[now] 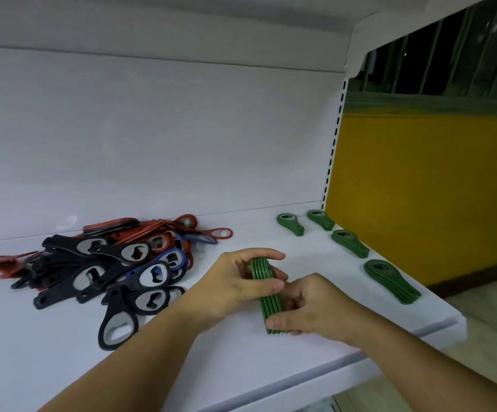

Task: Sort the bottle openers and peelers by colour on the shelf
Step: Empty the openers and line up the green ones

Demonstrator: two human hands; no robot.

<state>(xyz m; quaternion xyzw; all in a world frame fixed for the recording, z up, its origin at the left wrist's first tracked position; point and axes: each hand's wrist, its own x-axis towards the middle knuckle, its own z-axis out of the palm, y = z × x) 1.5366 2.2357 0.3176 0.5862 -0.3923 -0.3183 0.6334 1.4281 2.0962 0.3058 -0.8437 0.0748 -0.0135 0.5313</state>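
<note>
"What are you holding there?"

"I'm gripping a stack of green bottle openers, five or so flat pieces pressed together on edge, over the front of the white shelf. My left hand is curling round its wider upper end, and my right hand is pinching the narrow lower end."

"And the others?"

"Four other green stacks are lying along the shelf's right edge. A mixed pile of black, red and blue openers is lying to the left."
</note>
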